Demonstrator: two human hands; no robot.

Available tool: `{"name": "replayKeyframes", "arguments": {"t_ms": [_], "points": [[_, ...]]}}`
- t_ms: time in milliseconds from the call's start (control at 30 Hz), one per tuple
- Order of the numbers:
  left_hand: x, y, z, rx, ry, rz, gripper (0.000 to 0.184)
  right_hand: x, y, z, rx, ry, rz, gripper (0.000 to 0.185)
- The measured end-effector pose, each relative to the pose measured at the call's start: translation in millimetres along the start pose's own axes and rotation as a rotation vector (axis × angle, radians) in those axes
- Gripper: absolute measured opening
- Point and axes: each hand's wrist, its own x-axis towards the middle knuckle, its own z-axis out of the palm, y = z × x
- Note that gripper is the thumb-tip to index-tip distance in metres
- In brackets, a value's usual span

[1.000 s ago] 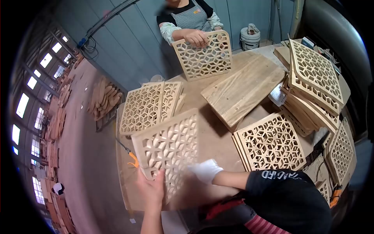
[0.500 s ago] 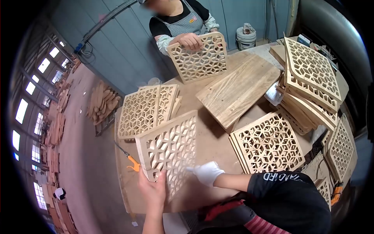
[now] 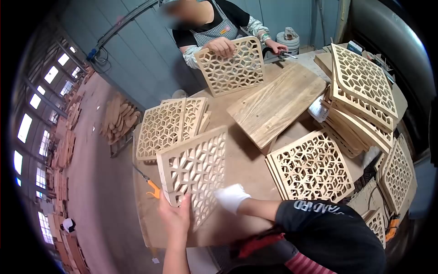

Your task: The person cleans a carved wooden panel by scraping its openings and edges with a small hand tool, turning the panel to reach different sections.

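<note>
My bare left hand (image 3: pixel 174 212) grips the lower left edge of a lattice wooden panel (image 3: pixel 194 176), which stands tilted over the table. At the panel's right edge is my right hand (image 3: pixel 232 198) in a white glove, its fingers pressed together; what they hold, if anything, is hidden. An orange air gun (image 3: pixel 153 188) lies just left of the panel. Behind it, more lattice panels (image 3: pixel 164 125) lie in a pile. To the right is a stack of lattice panels (image 3: pixel 315 166).
Across the table (image 3: pixel 248 176), a co-worker (image 3: pixel 219 27) holds an upright lattice panel (image 3: pixel 232 66) and a tool (image 3: pixel 285 55). A plain wooden board (image 3: pixel 278 102) lies mid-table. Tall panel stacks (image 3: pixel 365 80) stand at right. A white bucket (image 3: pixel 288 41) is behind.
The co-worker's other hand has come out to the right with a tool in it. My gloved hand has shifted slightly left along the panel's edge. My left hand keeps its grip.
</note>
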Motion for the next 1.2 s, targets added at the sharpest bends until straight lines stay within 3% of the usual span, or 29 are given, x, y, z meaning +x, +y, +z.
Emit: {"name": "replayKeyframes", "arguments": {"t_ms": [133,233,267,367,400,500,533,567,633,667,767,833,867,933,1067,1167,1200], "points": [[2,-3,-1,-0.030,0.018,-0.054,0.044,-5,-7,-5,-0.010,0.097,0.016,0.015],[0,-5,-3,-0.020,0.033,-0.028,0.045,-42,1,-24,0.098,0.043,0.053,0.029],[-1,-8,-3,-0.040,0.048,-0.045,0.043,-48,7,-30,0.070,-0.179,0.101,0.050],[-5,-14,-3,-0.080,0.074,-0.072,0.042,-64,32,-10,0.128,-0.439,-0.103,0.065],[-4,-12,-3,-0.078,0.076,-0.056,0.042,-70,35,-15,0.247,-0.392,-0.156,0.067],[-7,-9,-5,-0.054,0.036,-0.083,0.047,-80,19,-63,0.541,-0.247,-0.147,0.051],[-9,-8,-6,-0.044,0.013,-0.099,0.049,-80,19,-62,0.723,-0.229,-0.107,0.027],[-11,-7,-5,-0.033,0.026,-0.070,0.051,-80,19,-61,0.905,-0.205,-0.073,0.021],[-14,-4,-2,-0.011,0.053,-0.010,0.057,-77,6,-67,1.191,-0.130,-0.054,0.033],[-16,-4,-2,-0.124,-0.002,-0.077,0.063,-80,1,-74,1.349,-0.224,0.043,0.040],[-22,1,1,-0.016,0.042,0.049,0.065,-84,-13,-87,1.300,-0.150,-0.001,0.039],[-27,-7,0,-0.022,0.006,0.117,0.062,-59,1,-29,1.104,0.219,-0.322,0.040],[-29,-14,-1,-0.021,-0.012,0.157,0.061,-62,-1,-32,1.002,0.305,-0.335,0.040],[-32,-22,0,0.010,0.006,0.224,0.056,-83,-13,-79,1.147,0.175,-0.211,0.041],[-38,-19,3,0.059,0.089,0.344,0.054,-91,-21,-92,1.015,0.247,-0.108,0.041],[-42,-14,-3,-0.010,-0.019,0.240,0.053,-89,-18,-87,0.846,0.217,-0.072,0.042],[-43,-9,-2,0.049,0.052,0.281,0.041,-90,-19,-83,0.844,0.256,-0.089,0.042]]}}
